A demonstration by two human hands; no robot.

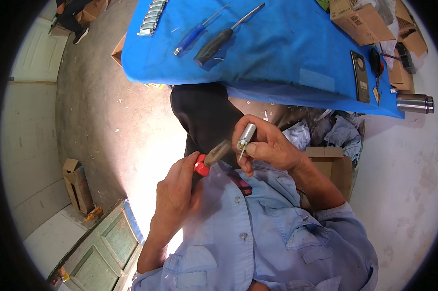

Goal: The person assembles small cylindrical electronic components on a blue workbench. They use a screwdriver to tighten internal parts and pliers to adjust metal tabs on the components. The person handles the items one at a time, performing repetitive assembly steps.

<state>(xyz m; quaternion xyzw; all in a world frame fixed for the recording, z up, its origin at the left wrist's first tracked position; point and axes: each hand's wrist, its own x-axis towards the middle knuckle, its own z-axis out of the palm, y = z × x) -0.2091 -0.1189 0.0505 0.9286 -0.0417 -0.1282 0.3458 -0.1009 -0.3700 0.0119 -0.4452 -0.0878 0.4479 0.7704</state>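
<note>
My left hand is wrapped round the red grips of a pair of pliers, whose worn metal jaws point towards my right hand. My right hand pinches a small silver metal cylinder between thumb and fingers. A thin pale piece sticks out of the cylinder's lower end by the thumb. The plier jaws are just left of the cylinder, apart from it. Both hands are above my lap, in front of my blue shirt.
Ahead stands a table with a blue cover. On it lie a blue-handled screwdriver, a black-handled screwdriver, a row of silver cylinders, a phone and a steel flask. An open carton stands at right.
</note>
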